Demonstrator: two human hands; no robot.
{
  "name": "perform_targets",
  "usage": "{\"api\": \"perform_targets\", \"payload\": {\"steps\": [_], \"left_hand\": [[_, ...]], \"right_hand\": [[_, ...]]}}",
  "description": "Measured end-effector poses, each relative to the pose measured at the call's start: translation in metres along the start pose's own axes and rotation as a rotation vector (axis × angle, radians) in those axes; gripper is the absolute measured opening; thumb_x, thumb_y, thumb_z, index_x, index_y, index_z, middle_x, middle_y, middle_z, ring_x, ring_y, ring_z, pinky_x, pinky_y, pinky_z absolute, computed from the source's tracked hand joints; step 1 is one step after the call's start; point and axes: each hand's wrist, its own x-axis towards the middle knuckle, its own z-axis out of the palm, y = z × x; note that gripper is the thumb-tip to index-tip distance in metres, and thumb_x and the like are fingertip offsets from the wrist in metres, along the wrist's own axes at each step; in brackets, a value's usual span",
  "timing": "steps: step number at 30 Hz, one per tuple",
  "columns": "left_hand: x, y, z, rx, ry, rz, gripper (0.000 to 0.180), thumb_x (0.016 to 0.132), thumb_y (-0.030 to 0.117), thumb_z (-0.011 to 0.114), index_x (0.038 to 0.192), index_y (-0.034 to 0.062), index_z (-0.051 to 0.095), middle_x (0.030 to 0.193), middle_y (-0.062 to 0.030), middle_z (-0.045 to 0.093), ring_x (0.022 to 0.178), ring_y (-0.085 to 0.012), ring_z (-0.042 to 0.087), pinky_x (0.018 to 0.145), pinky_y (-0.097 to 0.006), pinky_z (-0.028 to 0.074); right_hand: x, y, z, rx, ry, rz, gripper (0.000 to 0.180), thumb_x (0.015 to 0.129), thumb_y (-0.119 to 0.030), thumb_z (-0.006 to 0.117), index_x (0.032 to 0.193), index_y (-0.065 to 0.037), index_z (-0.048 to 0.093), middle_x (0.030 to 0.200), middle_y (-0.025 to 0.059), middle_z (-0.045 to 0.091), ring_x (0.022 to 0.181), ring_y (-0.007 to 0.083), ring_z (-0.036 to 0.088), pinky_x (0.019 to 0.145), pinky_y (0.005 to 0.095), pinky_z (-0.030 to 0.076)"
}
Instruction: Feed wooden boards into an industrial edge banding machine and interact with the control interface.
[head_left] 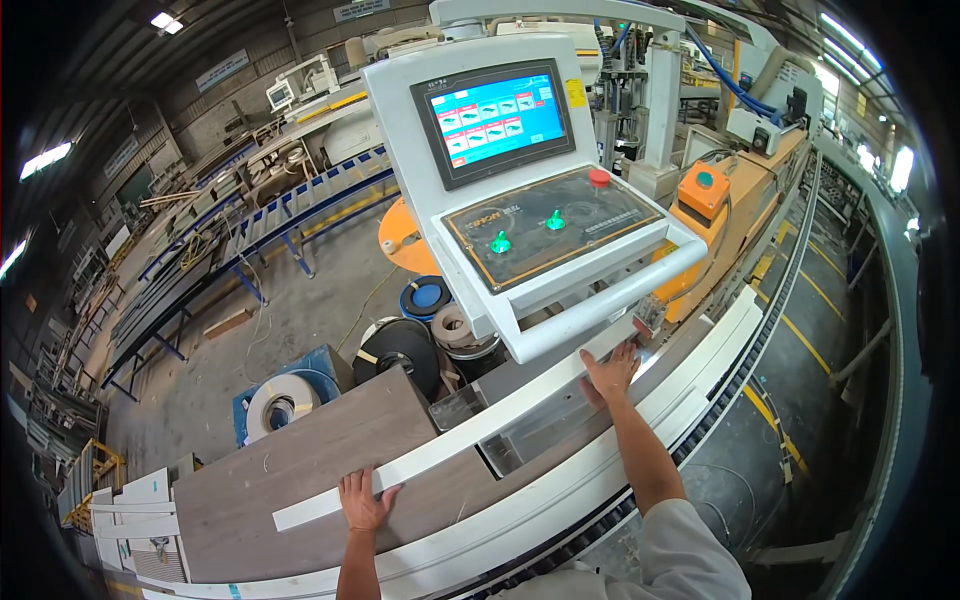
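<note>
A long, narrow white board [460,428] lies diagonally over a brown worktop [300,475] and a metal bed [545,440] set into the table. Near the board's left end, my left hand [365,502] grips it, fingers over the top and thumb along the near edge. My right hand [612,378] rests on the far right stretch, its fingers stretched out and apart, close to the orange machine's infeed [650,318]. Above the board hangs a white control panel [520,180] with a lit screen, two green knobs, a red button and a tubular handle.
More white strips [480,540] lie along the near edge beside a roller track [600,515]. An orange machine body [745,205] runs off to the right. Behind the worktop are rolls of edging tape [283,405] and a black reel [400,350]. A blue roller conveyor [290,215] stands farther left.
</note>
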Motion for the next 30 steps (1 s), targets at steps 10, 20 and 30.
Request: {"api": "perform_targets", "payload": {"steps": [10, 20, 30], "left_hand": [[-0.0039, -0.0025, 0.0019, 0.005, -0.014, -0.017, 0.072, 0.074, 0.054, 0.079, 0.118, 0.0002, 0.062, 0.111, -0.0169, 0.061, 0.102, -0.0376, 0.056, 0.095, -0.050, 0.042], [-0.0017, -0.0029, 0.0021, 0.024, -0.014, -0.017, 0.073, 0.074, 0.056, 0.078, 0.119, 0.0010, 0.062, 0.108, -0.0165, 0.060, 0.102, -0.0372, 0.055, 0.095, -0.050, 0.042], [-0.0040, -0.0012, -0.0016, 0.036, -0.028, -0.002, 0.072, 0.075, 0.054, 0.079, 0.120, 0.0000, 0.061, 0.111, -0.0171, 0.060, 0.101, -0.0380, 0.056, 0.094, -0.050, 0.043]], "right_hand": [[-0.0002, -0.0002, 0.0012, 0.018, 0.014, -0.005, 0.119, 0.078, -0.076, 0.056, 0.152, 0.013, 0.025, 0.163, 0.0241, 0.024, 0.155, 0.0323, 0.011, 0.125, 0.0474, -0.001], [0.0008, -0.0024, -0.0005, 0.000, 0.006, 0.004, 0.117, 0.079, -0.075, 0.055, 0.153, 0.012, 0.026, 0.163, 0.0226, 0.024, 0.155, 0.0308, 0.011, 0.126, 0.0457, -0.001], [-0.0010, -0.0012, -0.0036, 0.002, 0.011, 0.002, 0.117, 0.080, -0.074, 0.055, 0.152, 0.012, 0.026, 0.163, 0.0236, 0.024, 0.155, 0.0313, 0.012, 0.126, 0.0465, -0.001]]}}
